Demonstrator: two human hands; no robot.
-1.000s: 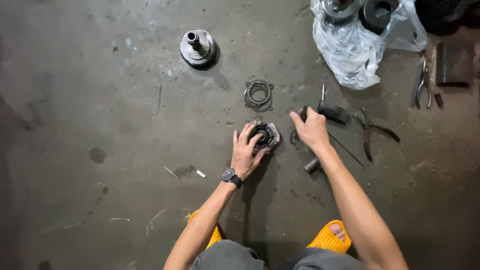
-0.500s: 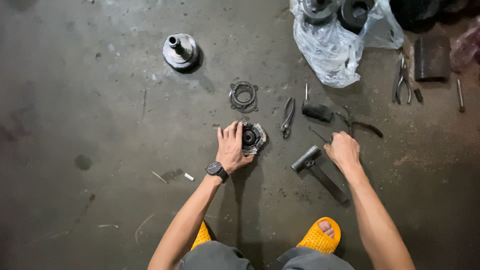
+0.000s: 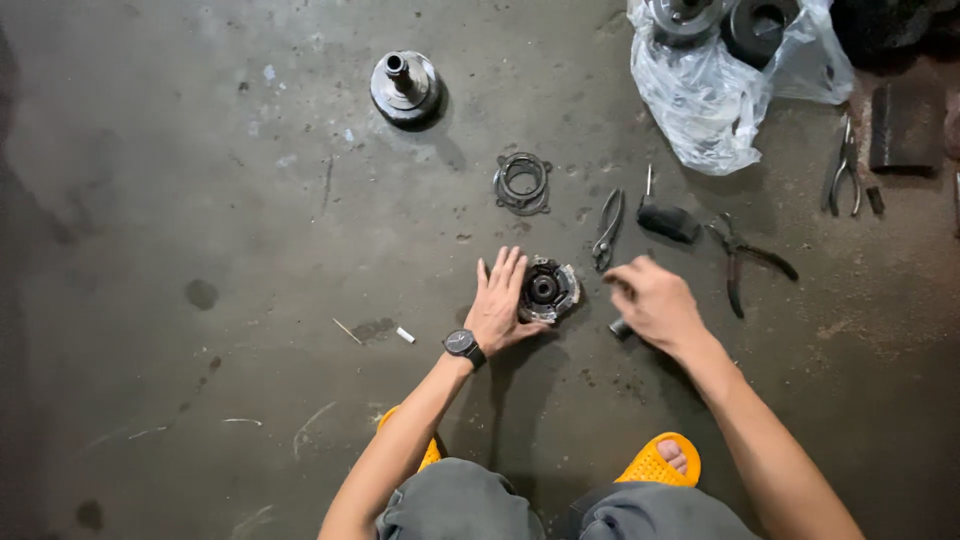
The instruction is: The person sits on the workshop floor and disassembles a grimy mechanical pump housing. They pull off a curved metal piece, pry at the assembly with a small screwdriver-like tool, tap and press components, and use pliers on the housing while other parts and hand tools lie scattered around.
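Observation:
A round, dark metal part [image 3: 548, 290] with a centre hole lies on the concrete floor in front of me. My left hand [image 3: 500, 300], with a black watch on the wrist, lies flat against the part's left side, fingers straight and spread. My right hand [image 3: 655, 303] hovers just right of the part, closed around a hammer-like tool. Only the tool's cylindrical metal head [image 3: 620, 328] shows below the fingers; the handle is hidden under the hand and forearm.
A ring-shaped metal part [image 3: 522, 183] and a flanged hub with a shaft [image 3: 405, 85] lie farther out. Pliers [image 3: 607, 228], a black-handled tool [image 3: 668, 220] and more pliers [image 3: 745, 255] lie to the right. A plastic bag [image 3: 710, 100] holds parts. My orange sandals [image 3: 655, 460] are below.
My right hand left the pliers area, went right to the hammer-like tool, closed on it and brought it back toward the round part. My left hand stayed at the part.

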